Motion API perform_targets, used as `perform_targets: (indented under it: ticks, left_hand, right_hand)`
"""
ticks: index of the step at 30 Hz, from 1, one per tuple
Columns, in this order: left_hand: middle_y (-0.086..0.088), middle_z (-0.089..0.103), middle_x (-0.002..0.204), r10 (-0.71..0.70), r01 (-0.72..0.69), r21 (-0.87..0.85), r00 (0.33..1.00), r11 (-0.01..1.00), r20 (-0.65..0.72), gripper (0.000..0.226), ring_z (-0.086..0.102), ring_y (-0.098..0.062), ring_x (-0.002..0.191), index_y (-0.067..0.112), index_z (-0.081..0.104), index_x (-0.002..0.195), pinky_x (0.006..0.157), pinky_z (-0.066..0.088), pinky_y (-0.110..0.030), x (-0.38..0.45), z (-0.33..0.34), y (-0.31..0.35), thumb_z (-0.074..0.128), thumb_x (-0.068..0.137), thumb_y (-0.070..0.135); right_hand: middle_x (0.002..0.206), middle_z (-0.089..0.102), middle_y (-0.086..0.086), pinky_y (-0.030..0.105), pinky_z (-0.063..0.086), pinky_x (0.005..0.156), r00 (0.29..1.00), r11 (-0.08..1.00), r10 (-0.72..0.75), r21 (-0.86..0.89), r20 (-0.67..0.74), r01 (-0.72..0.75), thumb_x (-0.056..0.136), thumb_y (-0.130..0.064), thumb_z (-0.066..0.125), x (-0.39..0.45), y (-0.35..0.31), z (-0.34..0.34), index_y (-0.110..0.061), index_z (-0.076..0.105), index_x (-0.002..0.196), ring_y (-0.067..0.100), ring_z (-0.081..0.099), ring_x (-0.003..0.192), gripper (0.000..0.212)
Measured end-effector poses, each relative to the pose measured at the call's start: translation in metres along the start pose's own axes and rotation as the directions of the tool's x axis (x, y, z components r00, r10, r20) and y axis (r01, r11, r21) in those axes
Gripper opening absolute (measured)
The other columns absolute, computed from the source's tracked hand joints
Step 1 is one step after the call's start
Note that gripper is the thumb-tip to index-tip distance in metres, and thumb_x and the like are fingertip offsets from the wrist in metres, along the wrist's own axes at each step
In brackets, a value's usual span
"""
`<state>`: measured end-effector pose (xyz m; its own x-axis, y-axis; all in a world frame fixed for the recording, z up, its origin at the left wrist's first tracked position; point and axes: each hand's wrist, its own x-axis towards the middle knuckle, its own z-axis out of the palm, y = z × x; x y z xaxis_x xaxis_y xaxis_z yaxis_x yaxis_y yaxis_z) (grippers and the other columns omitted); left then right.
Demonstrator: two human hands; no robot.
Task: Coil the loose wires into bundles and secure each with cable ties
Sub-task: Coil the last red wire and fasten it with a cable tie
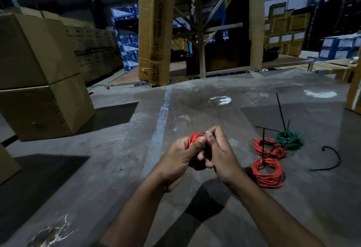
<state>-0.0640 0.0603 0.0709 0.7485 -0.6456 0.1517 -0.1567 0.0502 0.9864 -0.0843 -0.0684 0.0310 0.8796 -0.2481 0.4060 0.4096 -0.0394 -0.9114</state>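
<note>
The grey concrete floor [117, 149] carries two red wire coils [268, 148] [267, 172] and a green coil [290, 139], each bound with a black cable tie. A loose black tie [332, 158] lies just right of them. Cardboard boxes [39, 90] stand at left.

Both hands hold a red wire coil [195, 139] up in the middle. L hand [180, 158] grips it from 9 o'clock, R hand [220, 154] pinches at it from 3 o'clock. On the gray floor [117, 159] at 3 o'clock: two tied red bundles [268, 148] [267, 172], a green bundle [290, 139], a loose black tie [330, 159]. Big cardboard boxes [39, 75] at 9 o'clock.
</note>
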Motion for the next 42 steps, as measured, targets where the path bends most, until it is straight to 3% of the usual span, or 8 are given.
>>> perform_targets:
  ticks: [3,9,14,19,31,34,38,42]
  left_hand:
    - [-0.004,0.059,0.060,0.107,-0.075,0.198,0.981,0.977,-0.161,0.040,0.062,-0.014,0.055,-0.004,0.059,0.090,0.058,0.052,-0.026,-0.001,0.010,-0.002,0.051,0.099,0.035]
    - [0.001,0.069,0.090,0.309,-0.176,0.432,0.915,0.884,-0.258,0.033,0.070,-0.009,0.075,0.023,0.062,0.112,0.070,0.061,-0.042,-0.005,0.018,-0.015,0.046,0.098,0.049]
    - [-0.005,0.059,0.109,0.202,-0.152,0.229,0.957,0.961,-0.210,0.030,0.062,-0.006,0.096,0.027,0.064,0.108,0.085,0.055,-0.027,-0.004,0.015,-0.011,0.045,0.096,0.047]
    - [-0.005,0.050,0.111,0.207,-0.121,0.300,0.939,0.946,-0.275,0.036,0.056,-0.005,0.099,0.027,0.061,0.103,0.096,0.051,-0.039,0.001,0.002,-0.013,0.039,0.092,0.054]
    - [0.004,0.048,0.101,0.341,-0.222,0.414,0.909,0.883,-0.239,0.040,0.056,-0.011,0.095,0.031,0.060,0.102,0.085,0.055,-0.041,0.004,0.011,-0.014,0.030,0.101,0.057]
    - [0.012,0.041,0.096,0.478,-0.240,0.630,0.846,0.738,-0.238,0.047,0.051,-0.015,0.094,0.027,0.054,0.097,0.082,0.052,-0.046,0.006,0.011,-0.014,0.023,0.099,0.062]
    - [0.011,0.035,0.094,0.610,-0.130,0.891,0.770,0.435,-0.186,0.046,0.035,-0.009,0.083,0.028,0.046,0.089,0.075,0.045,-0.035,0.009,0.009,-0.005,0.017,0.099,0.062]
    - [0.002,0.035,0.095,0.770,-0.277,0.954,0.632,0.114,0.091,0.038,0.034,-0.013,0.084,0.015,0.048,0.088,0.077,0.035,-0.033,0.014,-0.007,0.000,0.031,0.103,0.045]
  right_hand:
    - [0.061,0.053,0.004,0.026,0.040,0.047,0.999,0.997,-0.039,-0.071,-0.018,0.038,0.106,-0.033,0.034,-0.001,0.000,-0.001,-0.020,0.040,0.088,0.014,0.049,0.047,0.024]
    - [0.077,0.052,0.006,0.047,0.049,0.058,0.990,0.969,-0.127,-0.220,-0.065,0.110,0.103,-0.045,0.037,-0.002,-0.002,-0.004,-0.024,0.044,0.090,0.019,0.054,0.066,0.025]
    - [0.071,0.051,-0.010,0.019,0.040,0.059,0.957,0.909,-0.255,-0.373,-0.139,0.188,0.102,-0.039,0.037,-0.007,-0.010,0.000,-0.028,0.042,0.087,0.004,0.050,0.063,0.019]
    - [0.067,0.050,-0.006,0.021,0.037,0.053,0.955,0.901,-0.263,-0.389,-0.137,0.192,0.102,-0.036,0.040,-0.011,-0.015,0.006,-0.022,0.045,0.087,0.004,0.048,0.059,0.021]
    - [0.071,0.050,-0.005,0.019,0.041,0.053,0.933,0.940,-0.262,-0.285,-0.246,0.189,0.101,-0.037,0.034,-0.011,-0.026,0.021,-0.025,0.039,0.091,0.001,0.050,0.060,0.017]
    - [0.074,0.049,-0.007,0.017,0.042,0.055,0.913,0.947,-0.278,-0.245,-0.300,0.208,0.102,-0.034,0.034,-0.011,-0.030,0.025,-0.026,0.039,0.092,0.000,0.050,0.062,0.014]
    - [0.081,0.050,-0.007,0.013,0.047,0.060,0.881,0.967,-0.250,-0.141,-0.402,0.210,0.104,-0.026,0.035,-0.014,-0.041,0.032,-0.025,0.042,0.093,-0.006,0.055,0.068,0.013]
    - [0.078,0.051,-0.006,0.012,0.047,0.057,0.885,0.985,-0.157,0.000,-0.438,0.175,0.104,-0.027,0.038,-0.017,-0.050,0.032,-0.017,0.045,0.093,-0.006,0.055,0.063,0.016]
